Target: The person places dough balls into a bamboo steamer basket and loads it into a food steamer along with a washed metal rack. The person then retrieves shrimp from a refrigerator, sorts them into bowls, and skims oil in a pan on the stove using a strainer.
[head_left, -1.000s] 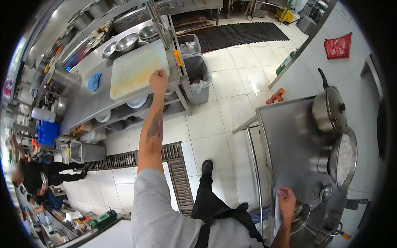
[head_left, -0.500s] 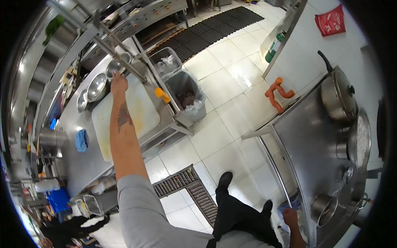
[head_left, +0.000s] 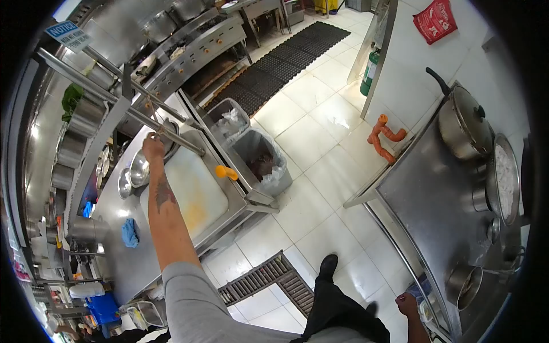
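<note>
Since the metal bowls (head_left: 138, 170) look light, stiff & slick, rims suit gripping; L hand (head_left: 153, 147) near, fingers unclear; R hand (head_left: 407, 304) fingers curled.

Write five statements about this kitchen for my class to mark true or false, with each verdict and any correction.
1. The left hand is near the metal bowls. True.
2. The blue cloth lies on top of the cutting board. False: it lies on the steel table, beside the board.
3. The black-handled pot has its lid on. True.
4. The right hand is touching the black-handled pot. False: it is well apart from it.
5. The black mat lies on the tiled floor. True.
</note>
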{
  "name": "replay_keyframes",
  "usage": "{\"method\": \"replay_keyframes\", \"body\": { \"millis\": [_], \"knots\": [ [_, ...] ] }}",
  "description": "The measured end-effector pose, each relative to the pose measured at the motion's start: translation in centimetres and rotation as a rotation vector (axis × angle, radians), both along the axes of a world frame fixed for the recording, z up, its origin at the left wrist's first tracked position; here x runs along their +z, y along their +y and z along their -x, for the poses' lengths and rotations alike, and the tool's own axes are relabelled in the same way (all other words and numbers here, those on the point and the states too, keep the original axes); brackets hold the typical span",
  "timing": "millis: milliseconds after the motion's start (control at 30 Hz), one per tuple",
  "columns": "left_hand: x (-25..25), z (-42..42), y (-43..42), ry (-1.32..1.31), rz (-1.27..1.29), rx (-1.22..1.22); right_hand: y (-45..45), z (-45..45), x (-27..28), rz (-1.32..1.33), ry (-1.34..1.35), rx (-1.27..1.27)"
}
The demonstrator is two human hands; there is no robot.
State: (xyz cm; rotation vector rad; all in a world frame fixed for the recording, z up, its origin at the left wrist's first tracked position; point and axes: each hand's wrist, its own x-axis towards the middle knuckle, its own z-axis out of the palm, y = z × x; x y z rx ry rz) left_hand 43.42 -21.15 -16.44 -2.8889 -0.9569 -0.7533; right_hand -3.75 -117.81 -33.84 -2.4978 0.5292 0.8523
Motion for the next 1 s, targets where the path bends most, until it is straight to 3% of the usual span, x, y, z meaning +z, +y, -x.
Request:
{"method": "replay_keyframes", "body": {
  "millis": [33, 300, 367, 500, 600, 700, 767, 800, 867, 900, 1000],
  "knots": [
    [0.4, -0.2, -0.3, 0.171, -0.009, 0.014, 0.0, -0.2, -0.4, -0.003, -0.015, -0.006],
    [3.5, -0.7, -2.0, 0.412, -0.065, 0.078, -2.1, 3.1, -1.1, 0.024, 0.041, -0.110],
    [4.0, -0.7, -2.0, 0.395, -0.100, 0.128, -2.5, 3.9, -0.9, 0.091, 0.078, -0.060],
    [4.5, -0.9, -0.1, 0.254, -0.057, -0.010, -3.1, 4.5, -0.8, 0.100, 0.214, -0.045],
    [4.4, 0.0, 0.0, 0.022, 0.024, -0.045, -2.4, 3.0, -1.0, 0.082, 0.146, 0.012],
    [4.8, 3.3, -2.4, -0.005, 0.104, -0.095, -2.0, 1.6, -2.1, 0.025, -0.003, 0.037],
    [4.9, 7.0, -4.6, 0.009, -0.031, -0.171, -1.6, 0.3, -1.6, -0.005, -0.003, -0.009],
    [4.9, 9.7, -6.8, -0.033, -0.110, -0.248, -2.0, 0.8, -2.5, 0.000, -0.132, 0.067],
    [7.4, 14.5, -14.9, 0.212, 0.114, -0.307, -3.4, 2.8, -4.1, 0.117, -0.162, 0.129],
    [5.3, 16.7, -16.7, 0.075, 0.021, -0.442, -4.0, 3.8, -4.6, 0.065, -0.179, 0.154],
    [7.7, 21.0, -30.7, 0.162, 0.028, -0.623, -2.8, 1.7, 2.2, 0.054, -0.316, 0.126]
  ]
}}
